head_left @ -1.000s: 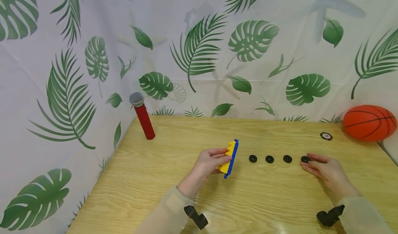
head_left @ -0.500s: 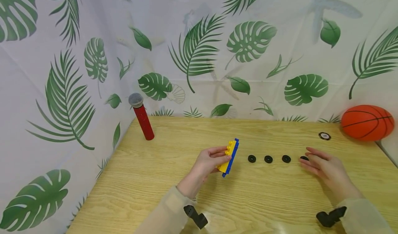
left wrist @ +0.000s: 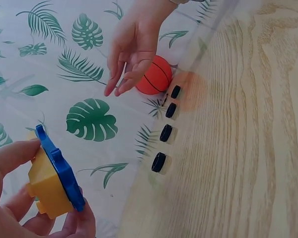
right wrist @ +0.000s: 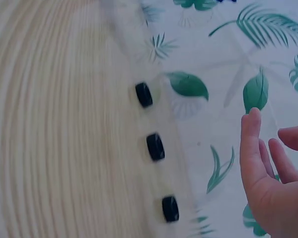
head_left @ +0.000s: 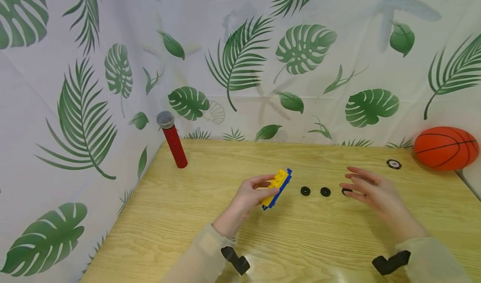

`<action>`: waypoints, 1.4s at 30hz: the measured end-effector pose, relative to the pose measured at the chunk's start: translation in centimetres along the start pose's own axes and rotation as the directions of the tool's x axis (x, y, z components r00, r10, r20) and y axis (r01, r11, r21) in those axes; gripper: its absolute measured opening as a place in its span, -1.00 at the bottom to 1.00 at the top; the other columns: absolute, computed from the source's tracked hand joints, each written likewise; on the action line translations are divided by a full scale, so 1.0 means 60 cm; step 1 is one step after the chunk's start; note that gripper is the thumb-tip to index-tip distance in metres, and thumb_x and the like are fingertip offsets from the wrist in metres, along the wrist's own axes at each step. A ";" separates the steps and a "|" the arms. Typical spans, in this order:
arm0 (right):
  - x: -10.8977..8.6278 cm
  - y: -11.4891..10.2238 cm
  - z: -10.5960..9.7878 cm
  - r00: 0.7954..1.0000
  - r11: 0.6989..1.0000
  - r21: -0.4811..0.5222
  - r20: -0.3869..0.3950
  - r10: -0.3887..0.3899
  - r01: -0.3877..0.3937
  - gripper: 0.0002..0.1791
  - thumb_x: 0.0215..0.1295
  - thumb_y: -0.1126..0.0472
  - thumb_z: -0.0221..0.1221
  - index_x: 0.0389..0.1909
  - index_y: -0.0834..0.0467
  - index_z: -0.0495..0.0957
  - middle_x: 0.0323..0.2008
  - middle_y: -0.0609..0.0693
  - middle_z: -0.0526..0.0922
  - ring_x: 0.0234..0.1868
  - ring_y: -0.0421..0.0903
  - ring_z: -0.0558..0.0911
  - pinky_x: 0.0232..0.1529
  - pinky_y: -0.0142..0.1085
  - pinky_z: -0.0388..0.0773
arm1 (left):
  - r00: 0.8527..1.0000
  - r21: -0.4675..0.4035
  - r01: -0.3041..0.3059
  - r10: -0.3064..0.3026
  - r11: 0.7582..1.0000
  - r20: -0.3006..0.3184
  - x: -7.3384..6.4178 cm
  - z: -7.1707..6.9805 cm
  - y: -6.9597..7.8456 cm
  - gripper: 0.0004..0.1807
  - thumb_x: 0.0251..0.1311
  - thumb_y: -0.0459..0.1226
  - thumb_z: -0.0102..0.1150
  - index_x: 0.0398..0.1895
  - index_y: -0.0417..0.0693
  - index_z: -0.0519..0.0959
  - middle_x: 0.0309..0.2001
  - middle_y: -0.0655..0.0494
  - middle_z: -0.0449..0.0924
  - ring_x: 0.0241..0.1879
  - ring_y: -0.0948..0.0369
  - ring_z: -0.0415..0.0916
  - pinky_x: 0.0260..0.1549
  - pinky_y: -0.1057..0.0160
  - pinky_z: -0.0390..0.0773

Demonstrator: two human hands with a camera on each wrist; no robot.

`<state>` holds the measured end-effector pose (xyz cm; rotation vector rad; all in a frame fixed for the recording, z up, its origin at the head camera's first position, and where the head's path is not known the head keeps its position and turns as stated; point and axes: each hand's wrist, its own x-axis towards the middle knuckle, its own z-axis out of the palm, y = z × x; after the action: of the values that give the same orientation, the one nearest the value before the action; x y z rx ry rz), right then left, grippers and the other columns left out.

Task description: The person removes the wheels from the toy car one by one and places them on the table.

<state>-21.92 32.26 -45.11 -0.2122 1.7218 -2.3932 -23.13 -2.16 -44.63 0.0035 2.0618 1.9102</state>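
Observation:
My left hand (head_left: 253,197) grips a yellow toy block with a blue base (head_left: 277,189), tilted above the table. In the left wrist view, the blue base (left wrist: 62,168) faces away from the palm, and the fingers and thumb pinch the yellow part. Several small black toy tyres lie flat in a row, the leftmost tyre (head_left: 305,190) nearest the block and another tyre (head_left: 325,192) beside it. My right hand (head_left: 383,197) hovers over the row's right end with parted fingers, holding nothing. It partly covers a third tyre (head_left: 343,190) and mostly hides the rightmost one.
A red microphone (head_left: 175,145) stands at the back left of the wooden table (head_left: 180,233). An orange basketball (head_left: 446,148) sits at the back right, with a round black-and-white chip (head_left: 393,164) near it. A leaf-patterned cloth (head_left: 248,120) hangs behind and at the left.
My right hand has let go of the rightmost tyre, lifted and moved left over the row. My left hand has tilted the block further to the right.

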 end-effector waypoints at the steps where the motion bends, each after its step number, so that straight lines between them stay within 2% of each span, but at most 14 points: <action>1: 0.001 -0.001 0.008 1.000 1.000 -0.025 0.005 -0.002 0.003 -0.60 0.49 0.40 -0.01 0.08 -0.12 0.60 -0.05 -0.18 0.66 -0.07 -0.16 0.74 -0.09 -0.32 0.70 | 1.000 0.008 -0.005 0.005 1.000 0.005 0.000 0.000 0.001 -0.56 0.16 -0.20 0.41 0.14 0.20 0.64 0.13 0.04 0.53 -0.07 0.18 0.56 -0.07 0.21 0.64; 5: 0.005 0.000 0.042 0.999 0.987 -0.158 0.033 -0.007 0.013 -0.62 0.49 0.35 0.02 0.17 -0.11 0.52 -0.02 -0.20 0.62 -0.05 -0.21 0.72 -0.08 -0.35 0.69 | 0.999 0.033 -0.024 0.024 0.999 0.025 0.000 0.000 0.004 -0.56 0.15 -0.20 0.42 0.14 0.23 0.64 0.15 0.08 0.53 0.01 0.16 0.50 0.07 0.09 0.60; 9: 0.007 0.005 0.073 0.998 0.972 -0.237 0.062 0.003 0.012 -0.62 0.49 0.33 0.04 0.22 -0.09 0.48 0.02 -0.20 0.59 -0.04 -0.21 0.71 -0.06 -0.33 0.69 | 0.999 0.032 -0.029 0.027 0.999 0.037 -0.001 0.001 0.005 -0.56 0.15 -0.22 0.42 0.14 0.22 0.64 0.14 0.09 0.53 0.02 0.15 0.51 -0.03 0.18 0.63; 12: 0.007 0.009 0.094 0.998 0.967 -0.256 0.063 0.024 -0.007 -0.61 0.48 0.31 0.06 0.23 -0.08 0.47 0.03 -0.20 0.58 -0.03 -0.21 0.71 -0.06 -0.30 0.70 | 0.999 0.025 -0.024 0.023 0.999 0.041 -0.003 0.002 0.006 -0.54 0.13 -0.25 0.43 0.14 0.22 0.64 0.13 0.09 0.53 0.00 0.16 0.51 -0.10 0.21 0.64; 16: 0.009 0.013 0.117 0.998 0.963 -0.270 0.054 0.038 -0.022 -0.60 0.47 0.27 0.09 0.26 -0.07 0.46 0.03 -0.20 0.58 -0.03 -0.20 0.71 -0.06 -0.30 0.69 | 0.999 0.018 -0.032 0.032 0.999 0.040 -0.005 0.003 0.008 -0.49 0.12 -0.28 0.43 0.17 0.22 0.62 0.13 0.09 0.53 -0.01 0.16 0.53 -0.10 0.17 0.65; 22: 0.013 0.023 0.142 0.995 0.966 -0.259 0.093 0.037 -0.011 -0.60 0.45 0.30 0.10 0.25 -0.02 0.48 0.03 -0.14 0.58 -0.04 -0.14 0.72 -0.04 -0.27 0.70 | 0.995 0.010 -0.082 0.081 0.997 0.062 -0.006 0.005 0.009 -0.45 0.12 -0.32 0.43 0.23 0.09 0.57 0.12 0.06 0.58 0.04 0.13 0.53 -0.03 0.20 0.62; 27: 0.011 0.027 0.154 0.994 0.957 -0.288 0.080 0.070 -0.044 -0.56 0.42 0.26 0.17 0.28 -0.01 0.46 0.04 -0.14 0.56 -0.05 -0.16 0.71 -0.03 -0.26 0.69 | 0.991 0.004 -0.103 0.103 0.995 0.091 -0.005 0.006 0.008 -0.44 0.09 -0.33 0.45 0.22 0.09 0.58 0.08 0.07 0.60 0.05 0.11 0.52 -0.09 0.27 0.62; 33: 0.008 0.030 0.163 0.989 0.953 -0.298 0.117 0.093 -0.054 -0.46 0.43 0.27 0.15 0.39 0.16 0.33 0.09 -0.08 0.50 -0.01 -0.14 0.68 0.01 -0.25 0.68 | 0.985 -0.018 -0.113 0.114 0.993 0.128 -0.008 0.005 0.010 -0.35 0.06 -0.41 0.44 0.27 0.14 0.53 0.02 0.05 0.65 0.01 0.12 0.56 -0.13 0.34 0.60; 42: 0.002 0.032 0.169 0.986 0.942 -0.326 0.110 0.121 -0.079 -0.31 0.38 0.26 0.21 0.41 0.43 0.18 0.15 -0.01 0.48 0.00 -0.22 0.67 0.05 -0.29 0.65 | 0.979 0.043 -0.127 0.118 0.991 0.166 -0.010 0.011 0.014 -0.30 0.02 -0.42 0.47 0.29 0.16 0.52 0.02 0.11 0.68 -0.05 0.24 0.60 -0.14 0.34 0.60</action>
<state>-19.65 22.30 -43.69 -0.3081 1.9986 -1.9711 -22.58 -1.56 -43.71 0.2965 2.0435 1.8556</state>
